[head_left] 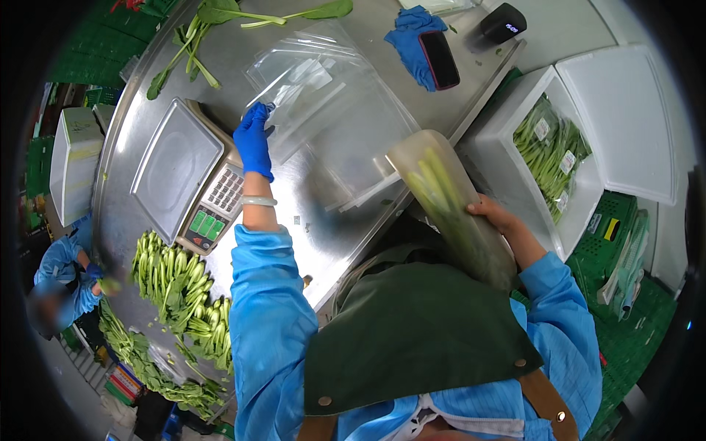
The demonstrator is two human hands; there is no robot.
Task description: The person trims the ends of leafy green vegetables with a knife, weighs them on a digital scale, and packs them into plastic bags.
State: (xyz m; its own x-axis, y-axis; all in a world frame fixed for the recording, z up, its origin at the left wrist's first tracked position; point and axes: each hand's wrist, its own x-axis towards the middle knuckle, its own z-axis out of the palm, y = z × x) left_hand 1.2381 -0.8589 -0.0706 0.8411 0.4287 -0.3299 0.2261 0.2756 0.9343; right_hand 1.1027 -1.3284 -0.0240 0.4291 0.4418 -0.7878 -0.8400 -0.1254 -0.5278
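Observation:
My left hand (255,140), in a blue glove, is over the left edge of a stack of clear plastic bags (353,116). Its fingertips are drawn together, and whether they pinch a bag is unclear. My bare right hand (496,215) grips a translucent plastic sleeve (469,204) from its outer side, in front of my apron. Green stems (433,176) show through the sleeve, blurred. Just left of my gloved hand stands a weighing scale (179,171) with a bare metal pan and a lit green display.
Leafy greens (171,275) lie heaped on the steel table (292,220), with loose leaves (193,47) at its far edge. A phone (439,60) rests on a blue cloth (411,33). Bagged greens fill a foam box (496,143) at right. A co-worker (66,275) is at far left.

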